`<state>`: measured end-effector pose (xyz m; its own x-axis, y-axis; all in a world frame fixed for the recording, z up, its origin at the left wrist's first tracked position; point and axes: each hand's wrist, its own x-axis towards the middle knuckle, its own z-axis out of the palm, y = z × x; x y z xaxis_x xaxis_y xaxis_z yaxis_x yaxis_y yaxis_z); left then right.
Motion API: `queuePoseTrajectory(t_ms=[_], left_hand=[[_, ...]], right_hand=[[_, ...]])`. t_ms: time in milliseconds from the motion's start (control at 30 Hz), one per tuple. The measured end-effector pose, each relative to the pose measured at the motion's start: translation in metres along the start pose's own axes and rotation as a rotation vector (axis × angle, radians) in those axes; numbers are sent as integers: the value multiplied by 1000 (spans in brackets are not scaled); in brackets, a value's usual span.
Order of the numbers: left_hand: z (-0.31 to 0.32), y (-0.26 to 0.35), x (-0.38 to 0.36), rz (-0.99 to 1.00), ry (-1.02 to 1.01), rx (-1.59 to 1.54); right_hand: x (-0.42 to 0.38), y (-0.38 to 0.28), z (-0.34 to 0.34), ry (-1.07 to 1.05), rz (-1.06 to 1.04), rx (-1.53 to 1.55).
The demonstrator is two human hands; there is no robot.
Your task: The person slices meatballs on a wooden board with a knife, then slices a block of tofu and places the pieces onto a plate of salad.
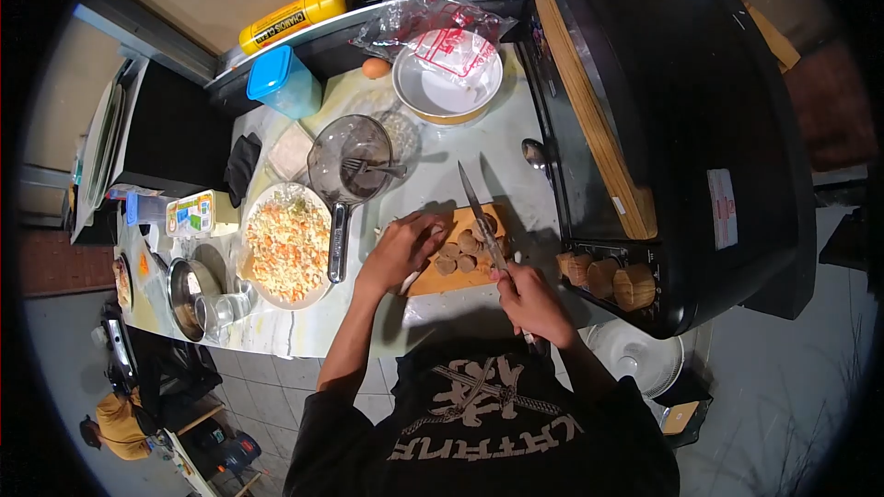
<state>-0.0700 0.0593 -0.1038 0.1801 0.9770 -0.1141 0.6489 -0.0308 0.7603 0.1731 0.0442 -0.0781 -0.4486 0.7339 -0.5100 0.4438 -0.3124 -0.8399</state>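
Observation:
My right hand (pixel 537 302) is closed round the handle of a kitchen knife (pixel 476 205), whose blade points away from me over the right part of a wooden cutting board (pixel 440 282). Several brown round slices (pixel 467 264) lie on the board, some beneath the blade; they look like cut meatball or sausage. My left hand (pixel 402 253) rests at the board's left side with its fingers curled together. What those fingers hold, if anything, is hidden.
Left of the board stand a saucepan (pixel 324 158) with a fork in it and a plate of chopped vegetables (pixel 287 258). Behind are a white bowl (pixel 433 97) under a plastic bag, an egg (pixel 376 68) and a blue-lidded container (pixel 293 92). A black oven (pixel 681 129) borders the right; a spoon (pixel 533 154) lies beside it.

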Motion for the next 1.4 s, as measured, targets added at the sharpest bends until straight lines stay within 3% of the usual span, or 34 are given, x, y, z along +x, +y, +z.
queuePoseTrajectory(t_ms=[33, 233, 1033, 1400], left_hand=[[0, -1, 1, -52, -47, -120], [2, -1, 17, -5, -127, -22], [6, -3, 9, 164, 2, -11], [5, 5, 8, 105, -56, 30]], right_hand=[[-1, -1, -1, -1, -3, 13], [-1, 6, 2, -3, 19, 60], [-12, 7, -10, 28, -22, 109], [-15, 9, -16, 31, 6, 97]])
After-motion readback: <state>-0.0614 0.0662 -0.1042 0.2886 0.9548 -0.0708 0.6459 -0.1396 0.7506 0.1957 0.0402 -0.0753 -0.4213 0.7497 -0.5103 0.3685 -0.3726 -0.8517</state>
